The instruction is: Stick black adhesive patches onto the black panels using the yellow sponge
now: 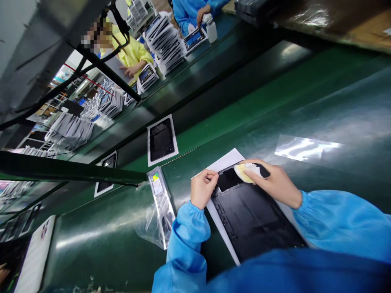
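A black flat panel (253,215) lies on a white sheet (224,161) on the green bench in front of me. My left hand (203,188) is curled into a loose fist and rests on the panel's upper left corner, pinning it down. My right hand (275,181) presses a pale yellow cloth (244,171) onto the panel's top edge, fingers closed over it. Both my arms are in blue sleeves.
A clear plastic bag (160,207) with a labelled part lies left of the panel. Two more black panels on white sheets (161,139) sit on the darker conveyor strip. A shiny film piece (305,147) lies at right. Across the line, other people handle stacked panels (166,40).
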{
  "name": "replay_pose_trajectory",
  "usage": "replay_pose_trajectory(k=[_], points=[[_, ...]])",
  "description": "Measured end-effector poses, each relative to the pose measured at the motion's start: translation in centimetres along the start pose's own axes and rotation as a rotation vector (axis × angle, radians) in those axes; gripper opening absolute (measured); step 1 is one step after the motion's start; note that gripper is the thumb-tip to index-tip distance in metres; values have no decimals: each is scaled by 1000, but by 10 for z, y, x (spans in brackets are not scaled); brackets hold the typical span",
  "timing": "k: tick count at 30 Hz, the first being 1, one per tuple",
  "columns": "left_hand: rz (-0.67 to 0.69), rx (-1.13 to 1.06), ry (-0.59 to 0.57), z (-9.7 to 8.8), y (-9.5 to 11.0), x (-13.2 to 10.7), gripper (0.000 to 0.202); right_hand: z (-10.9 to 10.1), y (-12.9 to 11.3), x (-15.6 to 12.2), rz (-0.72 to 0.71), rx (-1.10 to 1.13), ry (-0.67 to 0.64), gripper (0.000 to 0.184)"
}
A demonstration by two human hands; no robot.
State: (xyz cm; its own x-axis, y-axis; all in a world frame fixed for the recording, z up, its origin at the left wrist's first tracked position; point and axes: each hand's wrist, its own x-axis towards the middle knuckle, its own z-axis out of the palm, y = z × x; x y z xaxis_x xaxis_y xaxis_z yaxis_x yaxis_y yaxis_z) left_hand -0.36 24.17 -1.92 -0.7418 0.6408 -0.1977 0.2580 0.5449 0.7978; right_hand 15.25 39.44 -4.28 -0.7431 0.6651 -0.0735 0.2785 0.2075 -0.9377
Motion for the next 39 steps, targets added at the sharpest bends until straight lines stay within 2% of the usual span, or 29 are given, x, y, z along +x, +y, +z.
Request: replay_pose_trajectory(k=[19, 39], points=[[-49, -31, -31, 0, 2, -1, 10, 0, -1, -1, -8, -85, -37, 42], [-33, -4, -28, 0, 1, 0, 9, 0, -4, -1, -49, -133, -48, 39]])
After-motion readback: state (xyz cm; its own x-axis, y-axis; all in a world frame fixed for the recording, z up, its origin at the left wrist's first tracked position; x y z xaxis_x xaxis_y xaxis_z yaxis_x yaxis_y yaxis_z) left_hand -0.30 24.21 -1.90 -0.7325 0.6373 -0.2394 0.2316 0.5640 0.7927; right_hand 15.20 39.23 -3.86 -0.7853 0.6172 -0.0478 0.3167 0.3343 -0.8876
